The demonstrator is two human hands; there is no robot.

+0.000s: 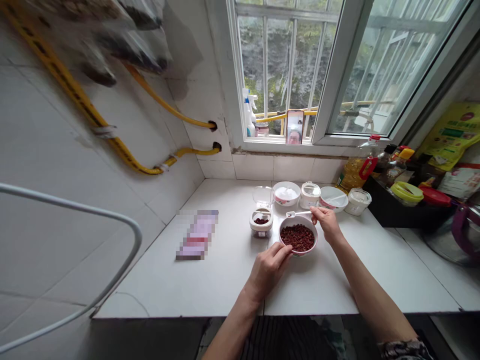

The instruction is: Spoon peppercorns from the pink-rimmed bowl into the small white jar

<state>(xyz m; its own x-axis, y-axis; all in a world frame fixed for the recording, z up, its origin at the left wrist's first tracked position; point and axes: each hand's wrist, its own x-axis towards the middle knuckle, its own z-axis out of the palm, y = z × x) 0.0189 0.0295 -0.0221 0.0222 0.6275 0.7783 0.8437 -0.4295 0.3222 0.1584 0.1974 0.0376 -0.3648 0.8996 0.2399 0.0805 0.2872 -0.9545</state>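
Note:
My left hand (pixel 270 266) pinches the near left rim of a white bowl (pixel 302 253) on the counter. Small dark red grains that look like Sichuan peppercorns (pixel 299 237) fill much of it. In my right hand (pixel 327 223) is the handle of a small white spoon (pixel 298 214), held level above the bowl's far rim. The spoon's head points left; what it carries, if anything, is too small to make out. Just left of the bowl stands a seasoning jar (pixel 261 231) with its clear lid (pixel 263 195) raised and some of the same dark grains inside.
Behind are a bowl of white powder (pixel 287 194), a lidded jar (pixel 309 195), another bowl (pixel 333 199) and a second jar (pixel 359 201). An oil bottle (pixel 355 170) and a black condiment box (pixel 390 215) stand right. A blurred purple packet (pixel 197 236) lies left. A phone (pixel 294 127) leans at the window.

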